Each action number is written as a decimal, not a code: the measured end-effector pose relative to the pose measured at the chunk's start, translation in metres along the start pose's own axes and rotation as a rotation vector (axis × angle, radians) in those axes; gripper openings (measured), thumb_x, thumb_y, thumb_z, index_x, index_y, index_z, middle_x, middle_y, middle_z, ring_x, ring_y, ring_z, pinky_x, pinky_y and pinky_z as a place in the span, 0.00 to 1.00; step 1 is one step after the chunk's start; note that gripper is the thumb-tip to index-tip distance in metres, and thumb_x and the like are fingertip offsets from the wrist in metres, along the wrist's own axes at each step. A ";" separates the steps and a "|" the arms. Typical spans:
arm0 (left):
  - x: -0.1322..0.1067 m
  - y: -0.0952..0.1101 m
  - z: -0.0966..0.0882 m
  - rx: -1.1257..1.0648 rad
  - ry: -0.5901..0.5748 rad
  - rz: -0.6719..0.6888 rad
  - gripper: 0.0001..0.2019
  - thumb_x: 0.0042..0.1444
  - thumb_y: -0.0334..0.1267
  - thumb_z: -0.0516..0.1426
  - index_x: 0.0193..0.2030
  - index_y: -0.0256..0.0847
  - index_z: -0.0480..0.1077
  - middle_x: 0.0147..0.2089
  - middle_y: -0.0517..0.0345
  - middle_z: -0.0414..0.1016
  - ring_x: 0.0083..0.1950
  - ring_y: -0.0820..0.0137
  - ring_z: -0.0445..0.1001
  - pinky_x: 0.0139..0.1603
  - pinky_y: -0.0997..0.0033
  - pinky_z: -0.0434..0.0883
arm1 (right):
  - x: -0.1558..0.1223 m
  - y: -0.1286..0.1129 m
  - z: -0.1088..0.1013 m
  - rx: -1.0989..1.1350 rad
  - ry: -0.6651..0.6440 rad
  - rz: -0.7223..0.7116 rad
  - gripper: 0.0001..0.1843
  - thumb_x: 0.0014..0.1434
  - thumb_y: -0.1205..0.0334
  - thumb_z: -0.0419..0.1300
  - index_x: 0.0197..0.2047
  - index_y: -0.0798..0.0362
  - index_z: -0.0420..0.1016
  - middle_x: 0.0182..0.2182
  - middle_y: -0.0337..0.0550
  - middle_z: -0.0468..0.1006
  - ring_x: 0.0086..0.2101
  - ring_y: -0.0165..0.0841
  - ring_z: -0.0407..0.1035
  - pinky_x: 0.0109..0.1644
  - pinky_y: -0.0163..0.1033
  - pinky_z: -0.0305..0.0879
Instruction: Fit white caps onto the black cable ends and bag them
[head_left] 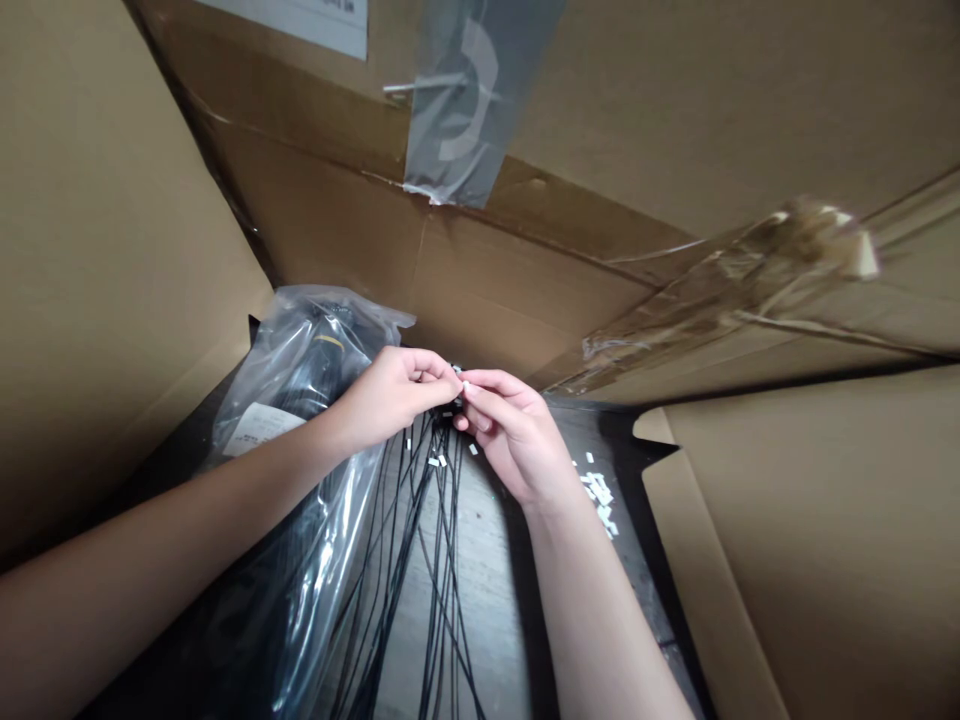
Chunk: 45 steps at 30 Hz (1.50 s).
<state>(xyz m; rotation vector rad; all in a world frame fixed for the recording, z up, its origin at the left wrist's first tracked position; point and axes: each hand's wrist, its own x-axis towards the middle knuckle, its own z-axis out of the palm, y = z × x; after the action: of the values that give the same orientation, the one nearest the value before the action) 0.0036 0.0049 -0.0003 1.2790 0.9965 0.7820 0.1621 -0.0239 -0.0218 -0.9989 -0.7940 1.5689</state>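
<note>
My left hand (386,398) and my right hand (520,432) meet at their fingertips above the far ends of several thin black cables (431,540). Both are closed in a pinch. A tiny white piece (467,388), perhaps a connector, shows at the fingertips of my right hand. What my left fingers grip is hidden. Just below the hands, small white pieces (437,461) lie on and around the cable ends. The cables run toward me over a grey surface (487,570).
At the left lies a clear plastic bag (349,560) holding a bundle of black cables, with a white label (264,428). A pile of small white pieces (600,500) sits to the right. Cardboard walls (480,280) with tape (480,100) enclose the back and both sides.
</note>
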 end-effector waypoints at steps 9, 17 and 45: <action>0.001 -0.002 0.000 0.037 0.027 0.021 0.05 0.53 0.36 0.61 0.31 0.37 0.76 0.20 0.65 0.67 0.19 0.81 0.58 0.21 0.78 0.56 | 0.000 -0.001 0.001 0.005 -0.006 0.013 0.10 0.45 0.60 0.72 0.33 0.50 0.83 0.21 0.32 0.66 0.22 0.24 0.52 0.30 0.35 0.65; -0.003 -0.003 0.002 0.241 0.135 0.175 0.08 0.53 0.38 0.61 0.29 0.36 0.74 0.20 0.67 0.61 0.23 0.79 0.57 0.24 0.77 0.55 | 0.000 0.000 0.001 -0.009 -0.011 0.009 0.11 0.45 0.58 0.73 0.34 0.51 0.83 0.20 0.32 0.67 0.22 0.24 0.52 0.30 0.35 0.66; -0.003 -0.004 0.003 0.177 0.078 0.112 0.05 0.49 0.33 0.60 0.27 0.35 0.74 0.20 0.66 0.62 0.23 0.78 0.57 0.24 0.77 0.54 | 0.002 0.004 0.002 -0.002 0.026 -0.032 0.15 0.43 0.54 0.76 0.26 0.53 0.78 0.20 0.34 0.69 0.20 0.22 0.56 0.25 0.32 0.66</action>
<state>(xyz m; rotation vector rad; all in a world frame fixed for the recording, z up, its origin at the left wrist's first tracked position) 0.0050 0.0005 -0.0035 1.4760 1.0831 0.8499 0.1587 -0.0229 -0.0250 -1.0015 -0.7901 1.5251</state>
